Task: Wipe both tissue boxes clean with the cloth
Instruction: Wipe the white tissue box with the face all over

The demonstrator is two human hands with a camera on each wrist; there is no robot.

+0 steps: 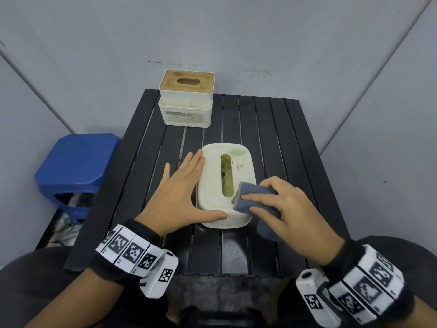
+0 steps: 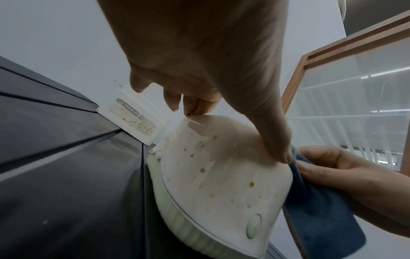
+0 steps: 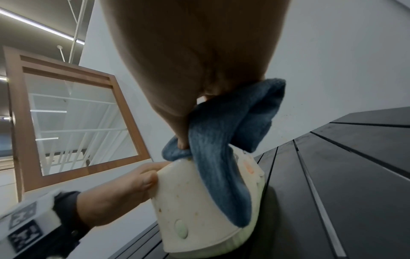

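Observation:
A rounded cream tissue box with brown specks lies in the middle of the black slatted table. My left hand lies flat against its left side with straight fingers, thumb along the near edge. My right hand grips a folded blue cloth and presses it on the box's near right top, beside the slot. A second white tissue box with a wooden lid stands at the table's far left.
A blue plastic stool stands left of the table. Grey walls close in behind and at both sides. A wood-framed window shows in the wrist views. Bare table slats lie right of the cream box.

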